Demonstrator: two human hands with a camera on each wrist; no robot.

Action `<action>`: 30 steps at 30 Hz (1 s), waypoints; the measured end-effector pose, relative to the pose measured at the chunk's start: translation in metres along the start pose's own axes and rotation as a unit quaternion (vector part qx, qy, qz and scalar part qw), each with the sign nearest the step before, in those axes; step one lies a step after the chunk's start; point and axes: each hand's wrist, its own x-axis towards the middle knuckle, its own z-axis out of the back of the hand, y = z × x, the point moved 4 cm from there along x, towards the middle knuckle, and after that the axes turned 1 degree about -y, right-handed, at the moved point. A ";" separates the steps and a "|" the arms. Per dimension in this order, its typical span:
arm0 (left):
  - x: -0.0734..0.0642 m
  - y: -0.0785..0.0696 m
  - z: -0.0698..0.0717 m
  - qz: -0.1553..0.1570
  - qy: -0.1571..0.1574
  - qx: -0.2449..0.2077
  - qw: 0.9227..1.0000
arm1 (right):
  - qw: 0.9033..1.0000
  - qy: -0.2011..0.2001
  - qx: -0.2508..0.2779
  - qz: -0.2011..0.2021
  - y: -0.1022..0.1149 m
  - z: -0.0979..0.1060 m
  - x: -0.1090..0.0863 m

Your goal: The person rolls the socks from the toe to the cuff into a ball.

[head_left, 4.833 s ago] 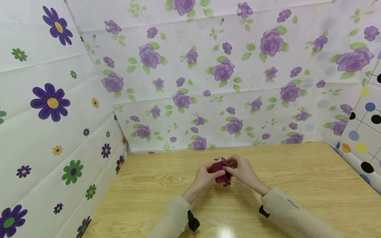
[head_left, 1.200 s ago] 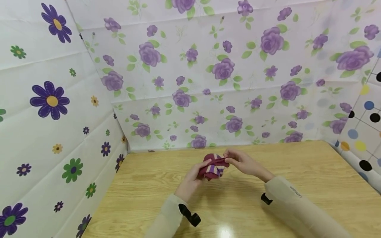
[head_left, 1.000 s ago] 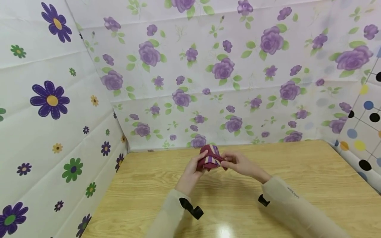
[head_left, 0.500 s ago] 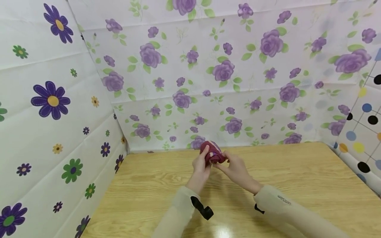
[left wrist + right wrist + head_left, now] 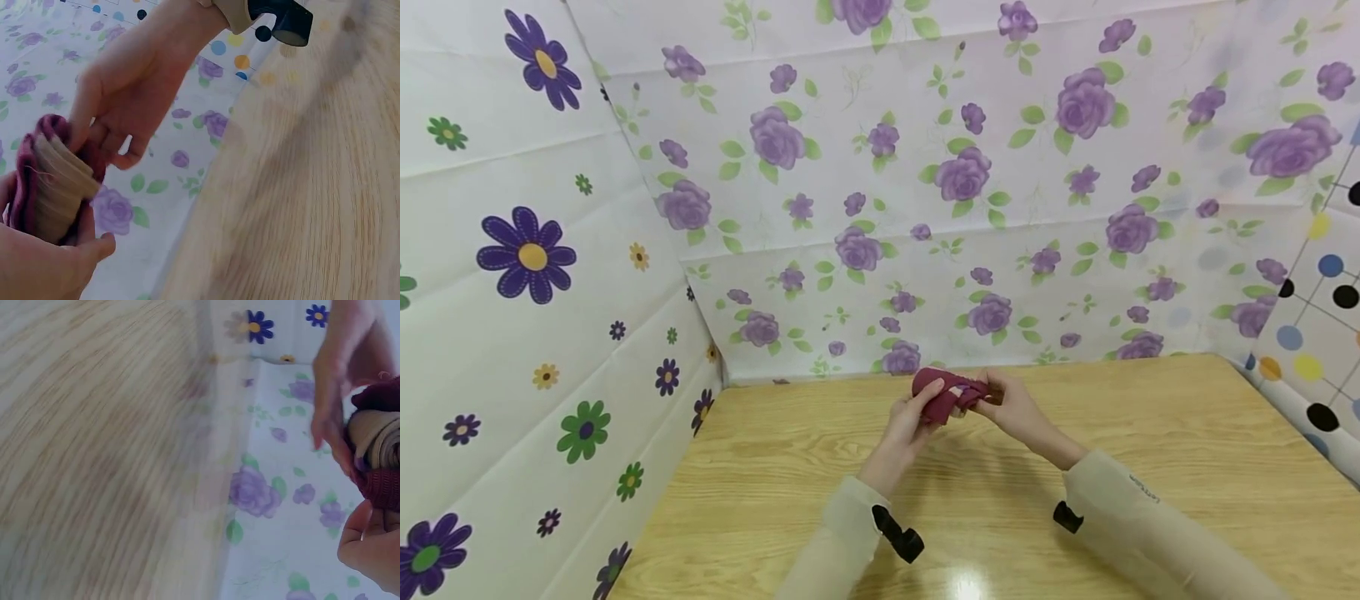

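Observation:
A rolled-up bundle of maroon knit socks (image 5: pixel 934 405), with some purple and white striping, is held above the far part of the table. My left hand (image 5: pixel 910 421) grips its left side, thumb laid over the top. On the right, my right hand (image 5: pixel 1017 415) pinches the bundle's edge between thumb and fingers. Beige layers of the socks (image 5: pixel 59 181) show inside a maroon border in the left wrist view. From the right wrist, the socks (image 5: pixel 380 436) show a beige coil with a ribbed maroon band around it; the frame cuts off their right part.
Below the hands spreads a wooden table (image 5: pixel 760 500). Behind it hangs a white sheet with purple roses (image 5: pixel 850 167), a daisy-print sheet (image 5: pixel 512 333) on the left and a dotted sheet (image 5: pixel 1318 333) on the right. Black straps (image 5: pixel 898 535) sit at both wrists.
Both hands have kept hold of the socks while turning them and working at the edge. Since half a second ago the right hand has shifted slightly right, and the bundle's maroon side now faces up.

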 end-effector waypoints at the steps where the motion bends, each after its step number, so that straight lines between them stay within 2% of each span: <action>1: 0.000 0.000 0.000 -0.006 0.003 -0.004 1.000 | 1.000 0.009 0.011 -0.012 -0.001 0.000 0.001; 3: 0.001 0.000 0.001 -0.016 0.010 0.012 1.000 | 0.999 0.020 0.030 -0.024 -0.003 0.002 0.002; 5: 0.001 -0.002 0.002 -0.033 0.023 0.055 0.998 | 0.998 0.031 0.049 -0.034 -0.004 0.004 0.003; 8: -0.001 -0.006 0.002 -0.059 0.060 0.143 0.986 | 0.995 0.050 0.077 -0.046 -0.005 0.006 0.004; 11: -0.004 -0.010 0.000 -0.084 0.094 0.220 0.967 | 0.991 0.067 0.095 -0.061 -0.008 0.006 0.004; 14: -0.008 -0.012 -0.001 -0.099 0.118 0.296 0.943 | 0.987 0.080 0.118 -0.076 -0.011 0.005 0.002; 18: -0.012 -0.014 -0.001 -0.126 0.130 0.387 0.904 | 0.979 0.096 0.160 -0.086 -0.013 0.002 0.000; 21: -0.013 -0.015 0.000 -0.146 0.125 0.429 0.882 | 0.975 0.103 0.181 -0.082 -0.012 0.001 -0.001; 26: -0.015 -0.010 -0.002 -0.163 0.130 0.481 0.852 | 0.966 0.124 0.215 -0.077 -0.012 -0.003 -0.003; 29: -0.016 -0.007 -0.002 -0.170 0.143 0.492 0.842 | 0.958 0.143 0.238 -0.075 -0.012 -0.004 -0.004; 30: -0.016 -0.007 -0.003 -0.175 0.145 0.494 0.839 | 0.958 0.146 0.237 -0.071 -0.011 -0.003 -0.004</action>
